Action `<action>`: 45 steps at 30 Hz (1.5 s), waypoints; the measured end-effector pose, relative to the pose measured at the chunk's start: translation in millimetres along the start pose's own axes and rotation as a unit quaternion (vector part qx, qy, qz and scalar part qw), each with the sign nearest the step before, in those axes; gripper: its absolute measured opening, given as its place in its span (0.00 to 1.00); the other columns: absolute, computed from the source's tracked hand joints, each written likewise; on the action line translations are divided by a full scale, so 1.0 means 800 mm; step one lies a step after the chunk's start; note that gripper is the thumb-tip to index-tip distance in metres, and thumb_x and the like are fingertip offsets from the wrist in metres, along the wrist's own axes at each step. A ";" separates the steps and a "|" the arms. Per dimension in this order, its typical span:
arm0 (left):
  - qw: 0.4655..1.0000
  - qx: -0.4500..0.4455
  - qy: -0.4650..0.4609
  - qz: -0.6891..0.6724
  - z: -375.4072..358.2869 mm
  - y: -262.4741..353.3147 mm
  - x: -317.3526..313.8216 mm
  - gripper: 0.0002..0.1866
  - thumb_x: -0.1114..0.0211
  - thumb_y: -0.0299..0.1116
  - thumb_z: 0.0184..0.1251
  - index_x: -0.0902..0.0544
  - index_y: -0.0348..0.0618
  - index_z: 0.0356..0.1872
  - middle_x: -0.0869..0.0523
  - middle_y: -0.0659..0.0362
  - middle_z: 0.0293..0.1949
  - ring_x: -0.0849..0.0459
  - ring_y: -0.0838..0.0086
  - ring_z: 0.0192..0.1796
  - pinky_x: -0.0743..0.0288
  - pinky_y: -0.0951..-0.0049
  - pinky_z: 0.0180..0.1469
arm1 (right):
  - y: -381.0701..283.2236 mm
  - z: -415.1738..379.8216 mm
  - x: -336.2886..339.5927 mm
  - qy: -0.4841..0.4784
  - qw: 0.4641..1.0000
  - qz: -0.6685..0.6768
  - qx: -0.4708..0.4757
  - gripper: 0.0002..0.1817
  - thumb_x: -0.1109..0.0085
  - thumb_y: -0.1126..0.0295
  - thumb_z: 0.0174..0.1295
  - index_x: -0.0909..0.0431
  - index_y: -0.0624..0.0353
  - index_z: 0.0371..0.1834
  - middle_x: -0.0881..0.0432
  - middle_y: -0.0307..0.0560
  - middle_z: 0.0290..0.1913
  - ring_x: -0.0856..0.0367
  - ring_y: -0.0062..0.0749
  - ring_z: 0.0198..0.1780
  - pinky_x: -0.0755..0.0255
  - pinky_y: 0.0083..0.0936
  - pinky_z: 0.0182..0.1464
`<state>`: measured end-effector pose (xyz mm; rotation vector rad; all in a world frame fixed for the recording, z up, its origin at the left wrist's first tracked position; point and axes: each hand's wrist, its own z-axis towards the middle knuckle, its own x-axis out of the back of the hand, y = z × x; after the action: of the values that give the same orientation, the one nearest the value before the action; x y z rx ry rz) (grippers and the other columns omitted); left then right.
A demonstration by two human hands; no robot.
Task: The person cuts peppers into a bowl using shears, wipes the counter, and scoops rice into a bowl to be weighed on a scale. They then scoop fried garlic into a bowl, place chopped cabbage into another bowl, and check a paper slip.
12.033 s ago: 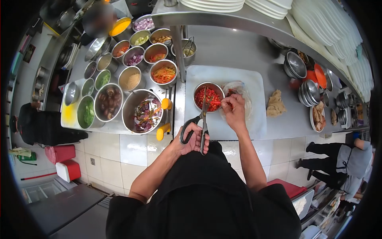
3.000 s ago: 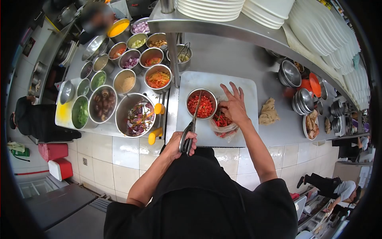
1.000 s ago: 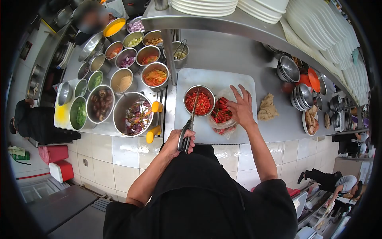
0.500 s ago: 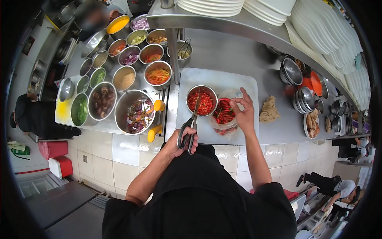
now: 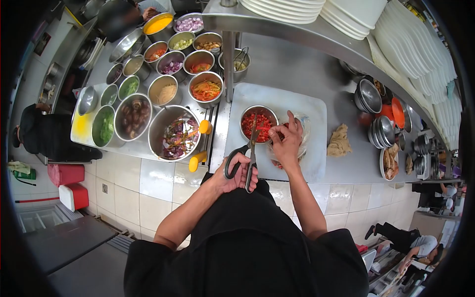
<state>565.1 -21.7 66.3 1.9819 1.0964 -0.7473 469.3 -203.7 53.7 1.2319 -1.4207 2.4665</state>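
left hand (image 5: 239,174): grip closed round scissors (image 5: 253,148), long axis pointing away from the body, blades over the bowl (image 5: 241,124) of cut red pieces. right hand (image 5: 288,143): grip pinched what looked like a red chili (image 5: 266,132), just right of the blades; right hand nearer the plastic bag (image 5: 306,136) on the white board (image 5: 314,101).

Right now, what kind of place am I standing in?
Most likely a restaurant kitchen: stacks of white plates fill the metal shelf, metal pots of cut vegetables crowd the counter, and another worker in black stands nearby.
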 end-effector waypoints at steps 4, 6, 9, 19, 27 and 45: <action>0.986 -0.053 0.136 0.087 0.001 0.000 -0.006 0.21 0.44 0.48 0.59 0.21 0.34 0.30 0.18 0.52 0.23 0.19 0.63 0.20 0.21 0.64 0.26 | 0.001 0.001 -0.002 -0.013 1.000 -0.004 -0.012 0.04 0.34 0.68 0.52 0.15 0.53 0.30 0.39 0.48 0.71 0.48 0.58 0.70 0.53 0.53 0.67; 0.994 -0.030 0.096 0.048 -0.007 0.002 -0.008 0.21 0.43 0.48 0.58 0.21 0.34 0.30 0.18 0.52 0.23 0.18 0.63 0.21 0.21 0.64 0.27 | 0.001 0.002 -0.002 -0.011 1.000 -0.008 -0.014 0.04 0.34 0.69 0.52 0.15 0.53 0.30 0.39 0.48 0.71 0.48 0.58 0.70 0.53 0.53 0.67; 1.000 0.001 0.030 -0.001 -0.015 0.006 -0.015 0.22 0.43 0.49 0.57 0.21 0.34 0.30 0.18 0.51 0.23 0.17 0.63 0.23 0.21 0.64 0.29 | 0.001 0.003 -0.003 -0.005 0.999 -0.034 -0.023 0.04 0.34 0.69 0.52 0.15 0.53 0.31 0.37 0.48 0.70 0.45 0.54 0.69 0.48 0.46 0.67; 0.982 -0.040 0.143 0.119 -0.007 0.001 -0.012 0.20 0.47 0.46 0.60 0.20 0.36 0.30 0.16 0.50 0.24 0.18 0.62 0.21 0.21 0.66 0.26 | 0.005 0.006 -0.012 -0.020 1.000 -0.006 -0.016 0.04 0.34 0.68 0.52 0.15 0.53 0.30 0.38 0.48 0.71 0.47 0.58 0.70 0.53 0.54 0.67; 0.996 0.019 0.083 0.032 -0.010 0.010 -0.027 0.19 0.46 0.46 0.60 0.20 0.36 0.30 0.17 0.51 0.22 0.18 0.62 0.20 0.21 0.65 0.25 | -0.001 0.010 -0.013 -0.043 0.999 -0.015 -0.011 0.05 0.34 0.70 0.51 0.15 0.52 0.32 0.38 0.49 0.71 0.48 0.55 0.71 0.52 0.48 0.69; 0.986 -0.042 0.141 0.084 -0.009 0.003 -0.025 0.16 0.40 0.42 0.58 0.21 0.36 0.30 0.17 0.51 0.23 0.20 0.64 0.18 0.24 0.68 0.20 | 0.010 0.002 -0.029 -0.027 0.999 0.000 -0.019 0.04 0.33 0.66 0.52 0.15 0.49 0.30 0.42 0.48 0.72 0.52 0.61 0.71 0.55 0.61 0.66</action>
<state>559.0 -25.7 86.4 2.1187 1.0833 -0.3330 483.1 -201.9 33.6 1.3003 -1.4729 2.4107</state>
